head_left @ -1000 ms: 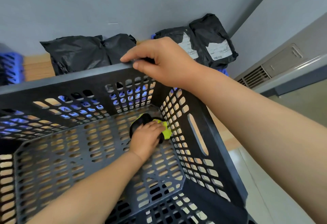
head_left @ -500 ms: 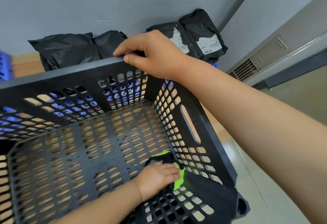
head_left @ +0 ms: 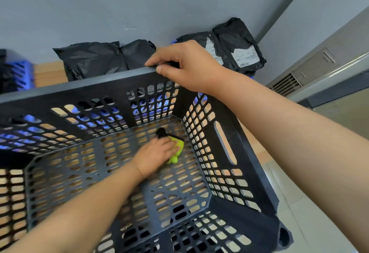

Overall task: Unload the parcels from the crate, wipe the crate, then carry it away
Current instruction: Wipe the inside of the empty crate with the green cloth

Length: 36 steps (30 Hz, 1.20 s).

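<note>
head view: left hand (head_left: pixel 153 155), gripping cloth (head_left: pixel 178 149), had swept back to far corner of crate (head_left: pixel 79 85); right hand (head_left: pixel 189 67) clamped its rim; wiping unfinished.

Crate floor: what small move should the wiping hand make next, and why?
Probably sweep the cloth leftward along the floor. The left hand holds it down near the far right corner, most of the floor lies bare to its left, and the right hand grips the rim, steadying things.
</note>
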### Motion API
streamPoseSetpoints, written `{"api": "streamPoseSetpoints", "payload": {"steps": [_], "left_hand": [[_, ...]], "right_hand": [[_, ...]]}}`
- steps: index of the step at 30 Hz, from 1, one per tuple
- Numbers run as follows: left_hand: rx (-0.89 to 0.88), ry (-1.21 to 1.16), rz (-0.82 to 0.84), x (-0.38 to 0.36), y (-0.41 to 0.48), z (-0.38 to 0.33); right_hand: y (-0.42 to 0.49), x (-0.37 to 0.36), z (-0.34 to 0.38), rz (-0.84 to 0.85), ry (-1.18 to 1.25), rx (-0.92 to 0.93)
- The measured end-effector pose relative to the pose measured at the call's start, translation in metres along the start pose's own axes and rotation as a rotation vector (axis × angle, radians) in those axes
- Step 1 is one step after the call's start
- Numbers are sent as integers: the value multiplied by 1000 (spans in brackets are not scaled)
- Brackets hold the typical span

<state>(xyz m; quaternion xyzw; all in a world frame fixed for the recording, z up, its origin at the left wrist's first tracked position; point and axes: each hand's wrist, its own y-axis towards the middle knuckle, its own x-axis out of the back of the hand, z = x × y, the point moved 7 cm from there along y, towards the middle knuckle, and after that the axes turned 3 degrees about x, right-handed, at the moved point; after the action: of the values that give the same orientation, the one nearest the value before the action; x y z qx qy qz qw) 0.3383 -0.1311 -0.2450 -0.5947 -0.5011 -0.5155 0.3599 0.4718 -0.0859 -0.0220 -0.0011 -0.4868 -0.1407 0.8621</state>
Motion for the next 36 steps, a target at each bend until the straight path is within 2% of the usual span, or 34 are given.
{"api": "streamPoseSetpoints", "payload": {"steps": [4,6,9,13,18,26,34,36], "left_hand": [[184,69,-25,19,2,48],[235,10,-2,16,1,53],[325,-120,-11,11,-4,44],[300,-124,-11,4,-13,9],[203,-128,22,-10,-38,-31],[-136,-219,184,-43,-95,-100],[-333,-93,229,-35,-94,-84],[-324,-75,224,-34,-90,-72]], "right_hand": [[0,1,0,-8,-10,8],[0,0,2,2,-29,20],[0,1,4,14,-45,32],[-2,3,5,1,-53,24],[-3,3,9,11,-75,22],[-5,0,12,41,-174,26],[-5,-4,14,68,-271,41],[-4,-4,14,69,-274,40]]}}
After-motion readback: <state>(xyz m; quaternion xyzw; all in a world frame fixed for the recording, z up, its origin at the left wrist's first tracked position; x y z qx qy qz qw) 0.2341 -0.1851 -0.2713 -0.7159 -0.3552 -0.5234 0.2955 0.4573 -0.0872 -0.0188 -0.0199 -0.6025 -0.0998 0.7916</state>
